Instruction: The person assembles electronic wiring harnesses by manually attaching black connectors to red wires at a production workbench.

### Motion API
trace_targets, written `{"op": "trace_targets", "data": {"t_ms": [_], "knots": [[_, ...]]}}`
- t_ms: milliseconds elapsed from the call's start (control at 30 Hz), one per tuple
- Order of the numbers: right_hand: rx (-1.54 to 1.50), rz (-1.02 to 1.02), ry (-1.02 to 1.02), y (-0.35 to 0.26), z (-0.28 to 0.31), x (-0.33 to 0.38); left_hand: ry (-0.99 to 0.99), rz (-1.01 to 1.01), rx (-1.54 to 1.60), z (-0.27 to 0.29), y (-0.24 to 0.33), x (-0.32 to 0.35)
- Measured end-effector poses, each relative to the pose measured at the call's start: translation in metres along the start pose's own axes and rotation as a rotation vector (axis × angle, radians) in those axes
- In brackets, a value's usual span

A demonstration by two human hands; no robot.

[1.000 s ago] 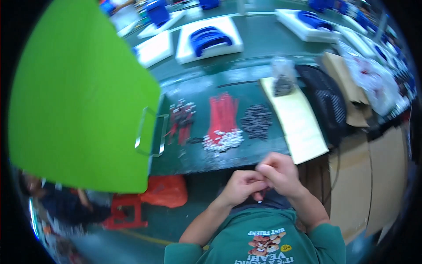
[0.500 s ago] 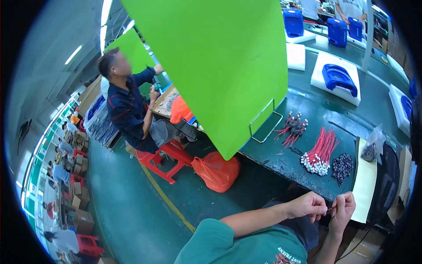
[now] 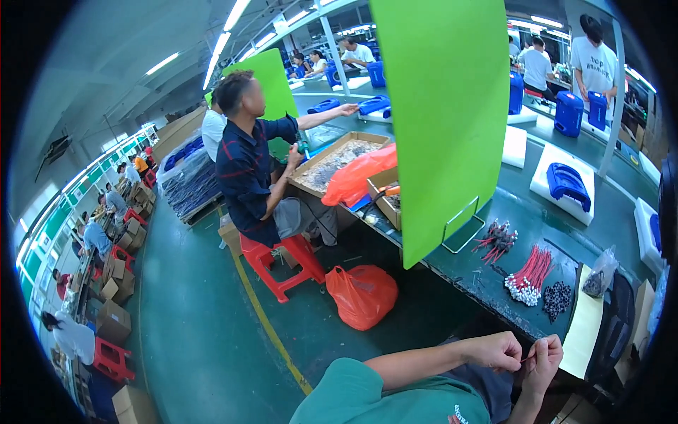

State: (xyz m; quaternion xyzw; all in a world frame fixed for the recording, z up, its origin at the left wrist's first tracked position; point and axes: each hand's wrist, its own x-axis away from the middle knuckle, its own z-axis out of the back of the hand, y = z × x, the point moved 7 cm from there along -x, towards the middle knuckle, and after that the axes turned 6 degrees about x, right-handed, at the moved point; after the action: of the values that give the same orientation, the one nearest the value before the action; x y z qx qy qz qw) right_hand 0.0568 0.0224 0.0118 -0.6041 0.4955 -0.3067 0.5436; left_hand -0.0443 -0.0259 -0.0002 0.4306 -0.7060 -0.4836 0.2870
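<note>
My left hand point(image 3: 496, 351) and my right hand point(image 3: 542, 359) meet close together in front of the table's near edge. Both are closed in a pinch on a thin reddish wire point(image 3: 525, 359), whose short middle shows between the fingertips; its ends are hidden. Beyond them on the table lies a fanned bundle of red wires point(image 3: 531, 274) with white connector ends. Just right of it sits a pile of small black parts point(image 3: 557, 299), too small to make out. Further back is a second bunch of red wires point(image 3: 497, 242) with dark pieces on them.
A tall green panel point(image 3: 445, 127) stands left of the wires, beside a wire bracket point(image 3: 463, 226). A yellow sheet point(image 3: 583, 328), a clear bag point(image 3: 600, 274) and a black bag point(image 3: 620, 321) lie right. Blue housings point(image 3: 567, 185) rest on white foam. A co-worker point(image 3: 247, 155) sits left, holding a tool.
The view has swung, so the table and panel appear further right and lower. The co-worker's arm is now seen stretched toward a blue part. My hands stay together, pinching the wire.
</note>
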Motion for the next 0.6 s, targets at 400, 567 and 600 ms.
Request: {"op": "trace_targets", "data": {"t_ms": [400,567,600], "knots": [[0.097,-0.042,-0.086,0.020,-0.023,-0.013,0.202,-0.107,-0.132,0.025,-0.001,0.017],[0.119,0.065,-0.065,0.020,-0.022,-0.023,0.308,-0.211,-0.335,0.038,0.021,0.021],[0.128,0.115,-0.015,0.015,-0.019,-0.024,0.318,-0.217,-0.341,0.041,0.025,0.020]]}}
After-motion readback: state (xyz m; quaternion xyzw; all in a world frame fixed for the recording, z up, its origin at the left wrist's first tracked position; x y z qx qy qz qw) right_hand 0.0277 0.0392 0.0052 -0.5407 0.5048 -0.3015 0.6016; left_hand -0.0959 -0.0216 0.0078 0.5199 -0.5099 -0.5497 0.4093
